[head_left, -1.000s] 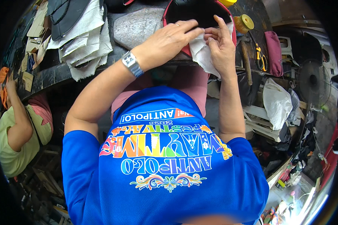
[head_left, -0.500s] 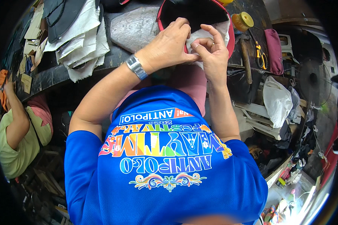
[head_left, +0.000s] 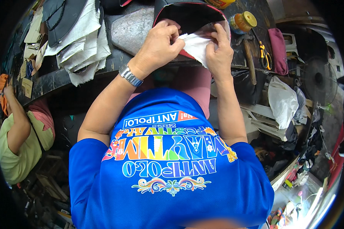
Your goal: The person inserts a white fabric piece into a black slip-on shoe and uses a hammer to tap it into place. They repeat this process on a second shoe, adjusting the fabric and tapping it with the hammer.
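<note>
A hollow black piece with red edging [head_left: 187, 18] sits at the table's near edge, its opening turned toward me. White cloth [head_left: 198, 44] spreads across the near side of that opening. My left hand [head_left: 160, 45], with a metal watch on its wrist, pinches the cloth's left side between thumb and fingers. On the right, my right hand [head_left: 219, 53] grips the cloth and the piece's rim, thumb in front and fingers behind. Part of the left fingers is hidden inside the opening.
A smooth grey stone-like block [head_left: 132, 28] lies left of the piece. Stacked white cloth [head_left: 86, 49] is farther left. To the right are a yellow-lidded jar [head_left: 244, 23], a hammer [head_left: 250, 61], yellow-handled scissors [head_left: 265, 57] and a maroon pouch [head_left: 278, 51]. Another person [head_left: 21, 141] sits at left.
My hands have moved apart; the left shifted down and left. More white cloth now shows stretched between them, and the black piece has tilted and moved slightly left.
</note>
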Demonstrator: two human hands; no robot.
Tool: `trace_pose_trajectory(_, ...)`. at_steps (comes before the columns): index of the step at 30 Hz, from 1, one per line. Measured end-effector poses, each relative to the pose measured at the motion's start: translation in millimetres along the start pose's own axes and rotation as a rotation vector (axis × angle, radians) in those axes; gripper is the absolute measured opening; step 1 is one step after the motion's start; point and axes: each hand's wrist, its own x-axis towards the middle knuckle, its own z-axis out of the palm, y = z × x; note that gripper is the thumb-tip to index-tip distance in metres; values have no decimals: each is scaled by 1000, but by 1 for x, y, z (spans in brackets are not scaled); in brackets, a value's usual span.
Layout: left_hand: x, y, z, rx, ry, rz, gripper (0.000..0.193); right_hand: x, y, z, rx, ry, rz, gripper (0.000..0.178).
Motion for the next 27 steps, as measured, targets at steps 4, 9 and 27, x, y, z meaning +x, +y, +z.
trace_pose_trajectory(4, -1, 8, 6, 215, 24, 54, 24, -2, -5, -5, -31, -28, -96, 59)
trace_pose_trajectory(9, 8, 3, -1, 248, -22, 24, 25, -5, -15, -8, -84, -64, -338, 64)
trace_pose_trajectory(27, 0, -5, -11, 135, -125, -45, 25, -19, -15, -11, 115, -201, -73, 60)
